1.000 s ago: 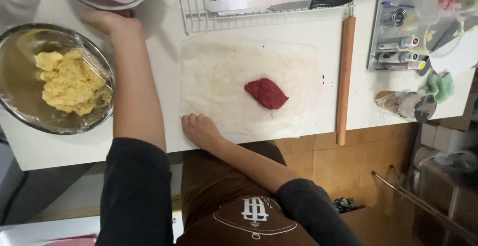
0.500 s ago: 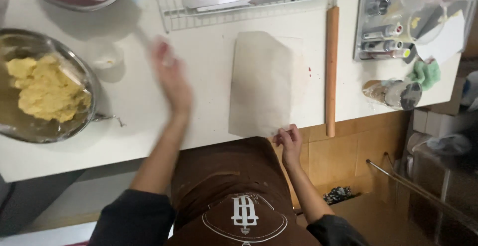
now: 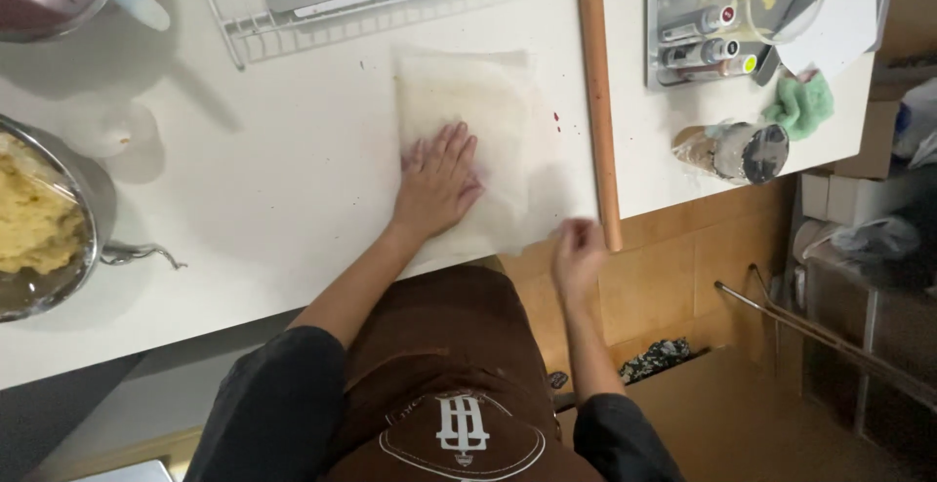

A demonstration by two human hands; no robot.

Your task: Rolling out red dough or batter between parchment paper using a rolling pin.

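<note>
Left hand [image 3: 439,181] flat, fingers [image 3: 451,142] spread, pressing folded translucent sheet [image 3: 473,101], thin and crinkled, mid white table [image 3: 273,180]. Right hand [image 3: 578,253] blurred at sheet's near corner by table edge; grip cannot tell. Long wooden rolling pin [image 3: 597,101] just right of sheet. Steel bowl [image 3: 86,199] with lumpy yellow dough [image 3: 34,219] far left. Wire rack [image 3: 322,19] behind. Green sponge [image 3: 800,106], small tubes [image 3: 705,38] far right.
</note>
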